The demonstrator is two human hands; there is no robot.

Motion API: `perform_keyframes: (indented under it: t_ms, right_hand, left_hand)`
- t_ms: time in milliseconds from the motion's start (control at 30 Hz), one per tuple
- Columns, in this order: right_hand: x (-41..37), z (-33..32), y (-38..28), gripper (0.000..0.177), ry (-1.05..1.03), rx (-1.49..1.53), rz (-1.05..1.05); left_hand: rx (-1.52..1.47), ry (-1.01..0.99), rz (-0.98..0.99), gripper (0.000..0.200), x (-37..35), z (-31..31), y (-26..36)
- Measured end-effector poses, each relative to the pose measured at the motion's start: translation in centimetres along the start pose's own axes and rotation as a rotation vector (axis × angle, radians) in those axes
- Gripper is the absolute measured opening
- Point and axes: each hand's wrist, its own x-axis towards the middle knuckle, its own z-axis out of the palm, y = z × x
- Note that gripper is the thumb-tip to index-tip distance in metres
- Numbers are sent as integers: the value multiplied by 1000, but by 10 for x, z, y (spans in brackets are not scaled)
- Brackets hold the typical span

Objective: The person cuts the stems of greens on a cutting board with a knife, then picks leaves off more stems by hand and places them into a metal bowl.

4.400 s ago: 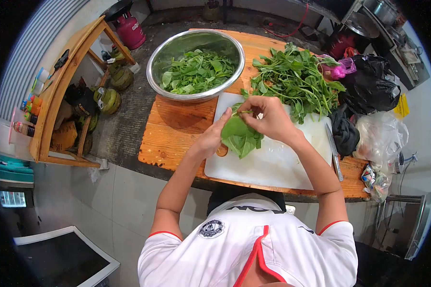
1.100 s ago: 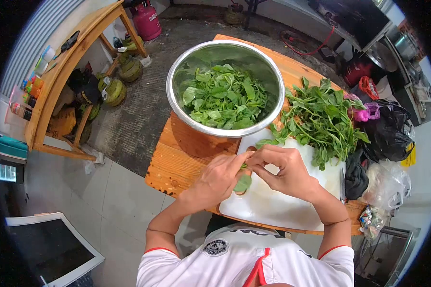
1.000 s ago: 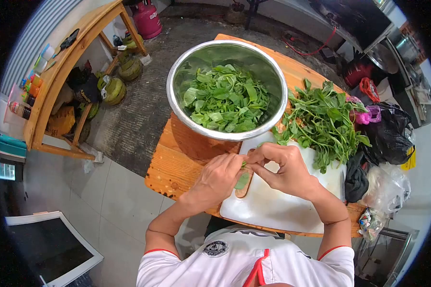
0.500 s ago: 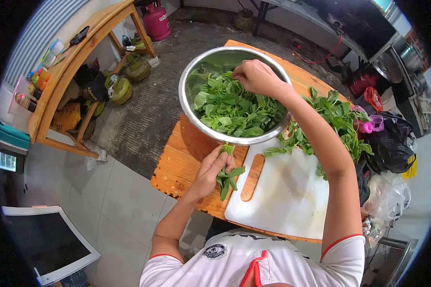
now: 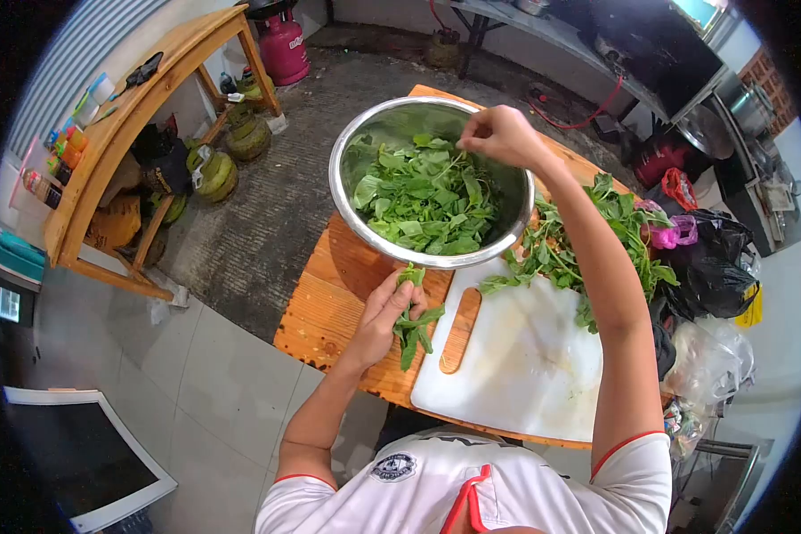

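Right hand (image 5: 500, 135) over bowl (image 5: 374, 123): fingertips turned away, so leaf between them or not, cannot tell. Left hand (image 5: 384, 313): curled fingers hide stem end of sprig (image 5: 415, 327). Right forearm (image 5: 610, 294) covers part of loose greens (image 5: 556, 249) and right edge of cutting board (image 5: 516, 365). Bottles (image 5: 69, 147) on shelf (image 5: 151, 98), upper left: too small to read. Bags (image 5: 712, 356) at right edge: contents unclear. Shirt (image 5: 418, 485) cut off by bottom edge. Frame corners lost in dark lens rim.

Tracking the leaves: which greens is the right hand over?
The greens in the bowl, not the pile beside it nor the sprig in the left hand.
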Motion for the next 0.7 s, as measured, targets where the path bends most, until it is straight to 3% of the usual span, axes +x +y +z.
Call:
perform_keyframes:
  t_ms: [167, 400, 533, 567, 633, 700]
  right_hand:
    - [-19, -41, -5, 16, 89, 379, 104]
    - [-72, -65, -54, 17, 203, 390, -63]
    - [-135, -39, -102, 14, -78, 586, -47]
    - [-146, -33, -109, 10, -214, 480, -28]
    - [-157, -8, -117, 9, -229, 311, -305]
    - [-164, 21, -119, 10, -223, 396, -282]
  left_hand:
    - [14, 13, 27, 30, 1, 0, 0]
    - [-129, 53, 30, 28, 4, -7, -6]
    - [-237, 40, -52, 29, 3, -4, 1]
    - [-247, 9, -76, 30, 3, -4, 2]
    - [-276, -47, -96, 30, 4, -3, -10]
    - [-256, -84, -171, 32, 3, 0, -13]
